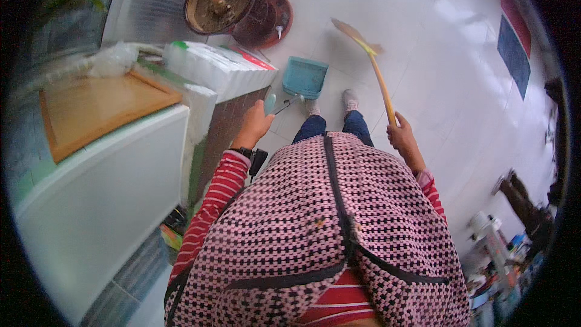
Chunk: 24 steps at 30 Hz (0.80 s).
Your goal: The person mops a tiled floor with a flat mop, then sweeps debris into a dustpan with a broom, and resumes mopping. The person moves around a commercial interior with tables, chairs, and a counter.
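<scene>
My left hand (254, 123) grips the dark handle of a blue plastic dustpan (305, 78), whose pale teal end piece (269, 103) sticks up past my thumb. The pan lies on the floor just ahead of my shoes (350, 101). Out to the right, my right hand (401, 135) is closed around the yellow-orange stick of a broom (382, 84). Its blurred brown head (352, 34) is ahead and to the right of the dustpan, apart from it. Whether the bristles touch the floor I cannot tell.
At the front left, a potted plant (220, 2) with a thick trunk stands by a reddish-brown saucer (277, 13). White packages (222, 66) and a wood-framed board (109, 113) rest left of me. A red and blue mat (515, 50) lies right; clutter (497, 254) fills the lower right.
</scene>
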Motion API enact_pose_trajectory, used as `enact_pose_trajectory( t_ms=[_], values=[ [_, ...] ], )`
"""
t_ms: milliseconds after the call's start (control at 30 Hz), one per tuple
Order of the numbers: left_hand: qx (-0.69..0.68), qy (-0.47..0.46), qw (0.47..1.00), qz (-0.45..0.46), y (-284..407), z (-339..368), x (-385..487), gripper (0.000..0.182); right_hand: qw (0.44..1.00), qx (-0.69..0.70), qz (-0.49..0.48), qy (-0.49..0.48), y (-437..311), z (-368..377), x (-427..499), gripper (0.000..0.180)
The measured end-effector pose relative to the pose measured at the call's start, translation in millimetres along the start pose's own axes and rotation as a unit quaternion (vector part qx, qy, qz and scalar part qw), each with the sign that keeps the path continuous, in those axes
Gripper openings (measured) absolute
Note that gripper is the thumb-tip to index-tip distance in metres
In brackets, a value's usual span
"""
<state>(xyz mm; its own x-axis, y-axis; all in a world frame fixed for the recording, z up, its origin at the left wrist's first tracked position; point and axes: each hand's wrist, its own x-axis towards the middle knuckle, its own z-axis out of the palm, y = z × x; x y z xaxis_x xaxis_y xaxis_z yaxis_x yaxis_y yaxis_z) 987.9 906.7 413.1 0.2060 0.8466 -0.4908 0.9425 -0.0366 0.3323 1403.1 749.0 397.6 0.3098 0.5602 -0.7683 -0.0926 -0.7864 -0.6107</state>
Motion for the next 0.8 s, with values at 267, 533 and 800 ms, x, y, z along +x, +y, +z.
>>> enact_pose_trajectory(
  t_ms=[267, 533, 800],
  values=[
    [-0.014, 0.016, 0.992, -0.122, 41.3, 33.9, -101.6, 0.041, 0.983, -0.12, -0.126, -0.057, -89.8, 19.5, 145.7, 0.047],
    [-0.025, 0.075, 0.981, -0.178, 25.6, 94.1, -96.2, 0.039, 0.819, -0.508, -0.258, -0.072, -38.4, 59.1, 212.9, 0.03],
    [-0.038, 0.048, 0.975, -0.212, 17.4, 114.9, -108.9, 0.039, 0.824, -0.525, -0.142, -0.16, 30.9, 13.4, 103.3, 0.049]
  ],
)
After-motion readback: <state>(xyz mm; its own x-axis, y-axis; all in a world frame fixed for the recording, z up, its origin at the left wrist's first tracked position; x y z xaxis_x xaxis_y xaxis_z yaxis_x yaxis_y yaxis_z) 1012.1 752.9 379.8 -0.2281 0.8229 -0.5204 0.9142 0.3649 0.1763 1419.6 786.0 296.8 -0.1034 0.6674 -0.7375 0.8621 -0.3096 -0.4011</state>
